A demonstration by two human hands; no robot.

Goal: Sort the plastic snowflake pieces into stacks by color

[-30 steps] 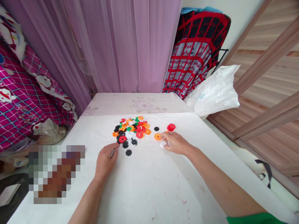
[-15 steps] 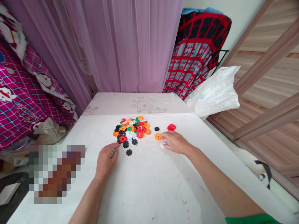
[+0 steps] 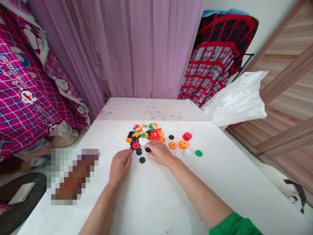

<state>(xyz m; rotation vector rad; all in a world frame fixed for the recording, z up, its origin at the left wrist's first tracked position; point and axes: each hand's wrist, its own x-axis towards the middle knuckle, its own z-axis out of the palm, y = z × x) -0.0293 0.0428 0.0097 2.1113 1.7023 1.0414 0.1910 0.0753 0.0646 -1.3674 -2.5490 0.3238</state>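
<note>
Notched plastic discs in several colours form a loose pile on the table. My left hand rests at the pile's near-left edge, fingers curled, with a thin grey edge between thumb and forefinger that I cannot make out. On the near-right side, my right hand has its fingertips pinched on a black notched disc. A loose black disc lies between the hands. To the right are sorted discs: black, red, a single orange disc, stacked orange discs, white and green.
The discs lie on a white-covered table with a floral cloth at its far end. A blurred-out patch covers the left side. A white plastic bag stands beyond the far-right edge; purple curtains hang behind.
My right hand has left the white disc at the right and moved left to a black disc by the pile. My left hand stays beside the pile. The view has shifted slightly left.
</note>
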